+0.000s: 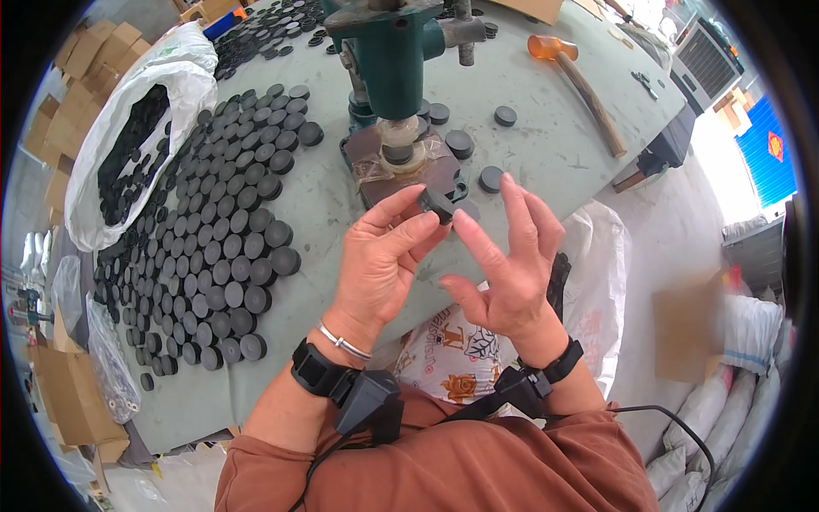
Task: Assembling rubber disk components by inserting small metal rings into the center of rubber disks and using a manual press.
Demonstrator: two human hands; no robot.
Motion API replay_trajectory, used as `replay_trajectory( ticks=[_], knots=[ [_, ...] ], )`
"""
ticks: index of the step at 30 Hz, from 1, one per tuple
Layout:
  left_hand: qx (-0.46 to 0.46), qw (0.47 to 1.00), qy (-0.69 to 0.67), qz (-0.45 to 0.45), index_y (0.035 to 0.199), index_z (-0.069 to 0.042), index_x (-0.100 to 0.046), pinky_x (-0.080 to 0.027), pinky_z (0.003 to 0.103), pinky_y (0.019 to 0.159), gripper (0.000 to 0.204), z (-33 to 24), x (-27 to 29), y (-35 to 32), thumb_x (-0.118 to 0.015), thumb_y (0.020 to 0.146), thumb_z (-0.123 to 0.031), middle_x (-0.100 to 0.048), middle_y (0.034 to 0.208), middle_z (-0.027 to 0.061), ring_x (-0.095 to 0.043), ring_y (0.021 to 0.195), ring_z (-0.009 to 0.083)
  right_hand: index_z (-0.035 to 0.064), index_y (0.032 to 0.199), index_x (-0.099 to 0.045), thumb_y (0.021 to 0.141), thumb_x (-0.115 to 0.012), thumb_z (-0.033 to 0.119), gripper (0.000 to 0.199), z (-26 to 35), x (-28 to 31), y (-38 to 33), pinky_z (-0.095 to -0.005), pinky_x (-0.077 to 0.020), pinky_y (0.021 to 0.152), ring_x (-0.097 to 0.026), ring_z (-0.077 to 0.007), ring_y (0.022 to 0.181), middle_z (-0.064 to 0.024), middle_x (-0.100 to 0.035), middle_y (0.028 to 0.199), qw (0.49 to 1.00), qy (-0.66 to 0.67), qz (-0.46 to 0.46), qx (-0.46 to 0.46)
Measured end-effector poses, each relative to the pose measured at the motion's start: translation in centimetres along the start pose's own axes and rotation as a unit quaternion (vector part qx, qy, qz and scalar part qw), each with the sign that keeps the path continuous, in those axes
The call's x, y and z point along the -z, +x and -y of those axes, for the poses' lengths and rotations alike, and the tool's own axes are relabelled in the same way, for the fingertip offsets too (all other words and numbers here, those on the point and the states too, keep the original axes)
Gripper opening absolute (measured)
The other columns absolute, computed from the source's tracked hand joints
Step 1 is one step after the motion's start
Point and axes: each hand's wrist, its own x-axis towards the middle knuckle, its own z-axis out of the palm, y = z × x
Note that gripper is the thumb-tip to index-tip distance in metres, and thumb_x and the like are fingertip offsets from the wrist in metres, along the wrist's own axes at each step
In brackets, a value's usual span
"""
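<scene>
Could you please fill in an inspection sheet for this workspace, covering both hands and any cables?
Surface: grey-green table, largely covered by black discs on its left side.
Job's things: black disc in hand; green press with another disc beneath it; many discs massed at left.
Clutter: mallet with orange head, lying right of the press; open white sack of black pieces at left.
Left hand: pinches the disc between thumb and fingers.
Right hand: fingers spread, index fingertip at the disc's edge.
Cables: black cable trailing right from near the right forearm.
Surroundings: cardboard boxes at left; stacked white sacks at right.
</scene>
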Motion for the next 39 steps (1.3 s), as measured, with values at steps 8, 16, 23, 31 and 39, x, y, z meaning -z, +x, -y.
replay_trajectory(
  ticks=[8, 16, 23, 31, 39],
  knots=[
    [0.016, 0.999, 0.001, -0.033, 0.111, 0.001, -0.057, -0.056, 0.035, 0.087, 0.025, -0.1, -0.8, 0.0, -0.063, 0.086, 0.001, -0.063, 0.102, 0.0099, -0.065, 0.093, 0.0197, 0.0306, 0.111, -0.065, 0.073, -0.067, 0.05, 0.043, -0.1, 0.2, 0.1, -0.0419, -0.0265, 0.096, -0.04, -0.0296, 0.122, -0.0168, -0.045, 0.138, 0.997, -0.079, 0.025, 0.005],
    [-0.006, 0.999, 0.002, -0.036, 0.11, 0.0, -0.055, -0.057, 0.035, 0.086, 0.021, -0.1, -0.2, 0.3, -0.058, 0.089, -0.002, -0.065, 0.104, 0.0156, -0.064, 0.101, 0.0302, 0.0282, 0.111, -0.067, 0.072, -0.069, 0.05, 0.045, -2.8, 0.6, -3.3, -0.0417, -0.0251, 0.096, -0.036, -0.0311, 0.124, -0.0175, -0.044, 0.138, 0.985, -0.158, 0.07, -0.031],
    [0.012, 0.998, 0.033, -0.046, 0.115, -0.002, -0.051, -0.056, 0.036, 0.088, 0.027, 0.2, 0.6, 0.4, -0.06, 0.09, -0.007, -0.064, 0.107, 0.0145, -0.064, 0.102, 0.0294, 0.0267, 0.115, -0.066, 0.069, -0.069, 0.051, 0.052, -1.7, 0.8, -2.3, -0.0425, -0.0253, 0.096, -0.036, -0.0325, 0.124, -0.0182, -0.043, 0.14, 0.992, -0.109, 0.038, -0.042],
    [0.008, 1.0, -0.005, -0.004, 0.121, 0.001, -0.046, -0.052, 0.04, 0.093, 0.037, -0.5, 0.5, 0.0, -0.06, 0.089, -0.007, -0.061, 0.11, 0.0155, -0.062, 0.105, 0.0283, 0.0283, 0.115, -0.065, 0.07, -0.068, 0.054, 0.052, -1.0, 0.7, -1.4, -0.0445, -0.0229, 0.098, -0.032, -0.0325, 0.127, -0.0175, -0.04, 0.142, 0.985, -0.15, 0.079, -0.026],
    [0.027, 0.997, -0.04, 0.067, 0.126, 0.0, -0.046, -0.05, 0.039, 0.097, 0.042, -0.7, 0.5, -0.5, -0.062, 0.088, -0.013, -0.06, 0.115, 0.0159, -0.059, 0.111, 0.031, 0.0254, 0.116, -0.066, 0.076, -0.062, 0.056, 0.051, -1.0, 1.2, -2.0, -0.0441, -0.0222, 0.098, -0.033, -0.0355, 0.126, -0.0203, -0.039, 0.141, 0.987, -0.132, 0.069, -0.054]
  ],
)
